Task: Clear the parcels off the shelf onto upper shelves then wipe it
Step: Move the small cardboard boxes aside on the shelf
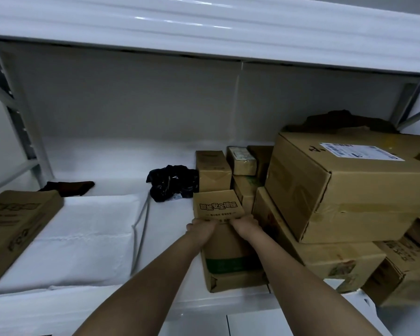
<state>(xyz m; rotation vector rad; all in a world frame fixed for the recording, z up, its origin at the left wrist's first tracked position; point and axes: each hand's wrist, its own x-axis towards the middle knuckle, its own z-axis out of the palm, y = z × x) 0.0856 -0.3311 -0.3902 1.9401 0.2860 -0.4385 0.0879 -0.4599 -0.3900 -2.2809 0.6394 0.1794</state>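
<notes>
1. Two hands are reaching onto the white shelf (170, 234), both meeting at one small box (216, 206).
2. Left hand (201, 229) is gripping the near left bottom edge of the small box, fingers curled under it.
3. Right hand (244, 226) is gripping the near right bottom edge of the same box, fingers curled against it.
4. Small box is sitting upright with printed black characters facing the camera; it is resting on a green-banded box (230, 263) lying on the shelf near the front edge.
5. Big box (344, 187) with a white label is lying tilted on top of a long flat box (313, 248), just right of the hands.
6. More cartons (403, 270) are piling at the far right, under and beside the big box.
7. Tall box (212, 169) is standing behind the small box, with a taped parcel (241, 160) just beside it on its right.
8. Black bag (172, 181) is lying crumpled on the shelf, touching the left side of the tall box.
9. White foam slab (83, 236) is lying flat on the left part of the shelf.
10. Flat carton (17, 226) is lying over the slab's left edge.
11. Dark cloth (70, 186) is lying behind the slab, near the left upright.
12. Another dark cloth (337, 121) is sitting behind the big box.
13. Upper shelf (204, 35) is spanning overhead.
</notes>
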